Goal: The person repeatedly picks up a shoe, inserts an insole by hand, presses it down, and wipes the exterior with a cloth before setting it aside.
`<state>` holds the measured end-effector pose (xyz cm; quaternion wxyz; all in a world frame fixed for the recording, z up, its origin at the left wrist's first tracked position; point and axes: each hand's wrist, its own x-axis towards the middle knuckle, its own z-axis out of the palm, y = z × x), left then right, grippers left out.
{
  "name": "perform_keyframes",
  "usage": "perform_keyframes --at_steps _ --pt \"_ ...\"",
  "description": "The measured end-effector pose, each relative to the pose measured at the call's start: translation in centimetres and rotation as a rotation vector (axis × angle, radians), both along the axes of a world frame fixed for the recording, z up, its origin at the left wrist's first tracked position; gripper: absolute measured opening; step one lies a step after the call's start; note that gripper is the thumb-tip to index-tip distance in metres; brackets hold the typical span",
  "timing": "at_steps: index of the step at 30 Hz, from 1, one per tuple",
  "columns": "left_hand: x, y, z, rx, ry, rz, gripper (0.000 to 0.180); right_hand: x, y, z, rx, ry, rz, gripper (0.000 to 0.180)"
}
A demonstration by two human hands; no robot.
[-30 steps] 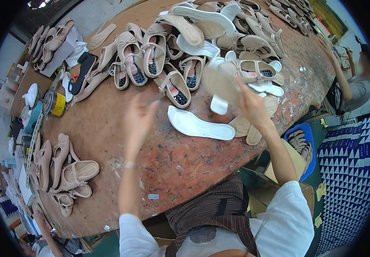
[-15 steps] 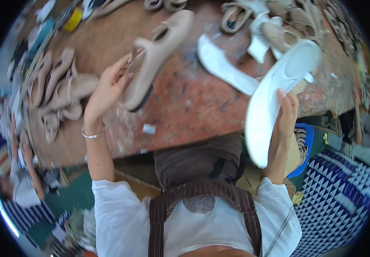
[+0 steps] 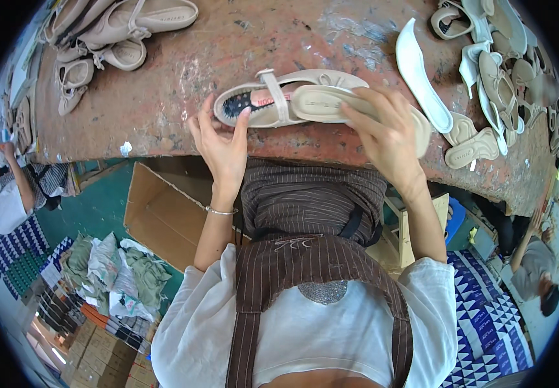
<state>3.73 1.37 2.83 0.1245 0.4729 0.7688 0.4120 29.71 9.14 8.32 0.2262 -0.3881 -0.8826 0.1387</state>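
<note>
1. Left hand (image 3: 224, 145) grips the heel end of one beige strapped sandal (image 3: 273, 103), fingers curled up around its rim, thumb on the near side; the sandal lies on its side near the front edge of the worn reddish workbench (image 3: 163, 97), heel at nine o'clock, toe at three o'clock; its footbed is dark and dotted, with a pink label.
2. Right hand (image 3: 389, 132) holds one beige insole (image 3: 331, 103), fingers spread over its right end; the insole lies along the sandal's toe half, touching it.
3. One white insole (image 3: 421, 74) lies flat on the bench at about one o'clock from the right hand, just beside it, apart from the sandal.
4. Two small beige insole pieces (image 3: 476, 145) rest at three o'clock from the right hand, near the bench edge.
5. One heap of pale sandals (image 3: 499, 64) fills the far right, toward two o'clock; they overlap too much to count exactly.
6. At eleven o'clock from the left hand, well apart, a group of beige sandals (image 3: 118, 32) lies on the bench; about five show, some cut by the rim.
7. One open cardboard box (image 3: 163, 207) stands below the bench at seven o'clock from the left hand; a pile of green and grey cloth (image 3: 118, 265) lies beyond it.
8. Two other people are in view: one at the left rim (image 3: 8, 194), one at the lower right (image 3: 538, 271).
</note>
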Motion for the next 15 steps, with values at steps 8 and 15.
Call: perform_keyframes --at_steps 8,15 --pt "-1.8 1.0 -1.6 -0.012 -0.216 -0.06 0.06 -8.4 1.4 -4.2 -0.178 0.225 0.152 0.009" --pt "-2.2 1.9 -2.6 -0.017 -0.554 0.036 0.037 -10.3 1.6 -4.9 -0.2 0.138 0.12 0.008"
